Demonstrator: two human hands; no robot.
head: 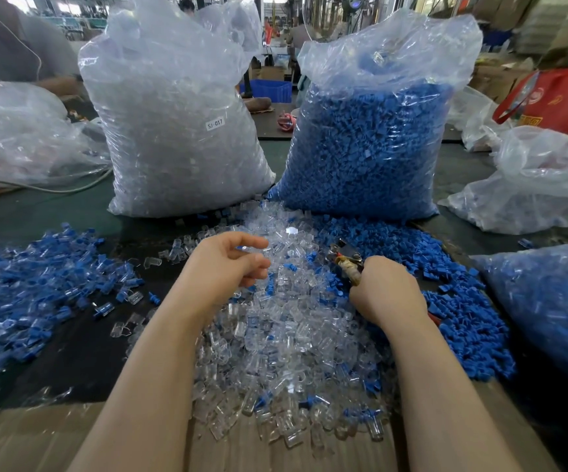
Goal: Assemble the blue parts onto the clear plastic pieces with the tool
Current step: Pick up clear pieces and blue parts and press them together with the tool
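A heap of clear plastic pieces (286,338) covers the table in front of me. Loose blue parts (459,308) lie in a pile to its right. My left hand (228,267) hovers over the clear heap with fingers loosely curled; a bit of blue shows between thumb and fingers, but a grip on it cannot be told. My right hand (386,291) grips the wrapped handle of a plier-like tool (345,258), whose metal jaws point up and left over the heap. Assembled clear-and-blue pieces (34,291) are spread at the left.
Two tall plastic bags stand behind the heap: one of clear pieces (177,131), one of blue parts (371,148). More bags lie at the far left (20,137) and right (548,321). Cardboard (37,437) covers the near table edge. A red bag (561,100) sits far right.
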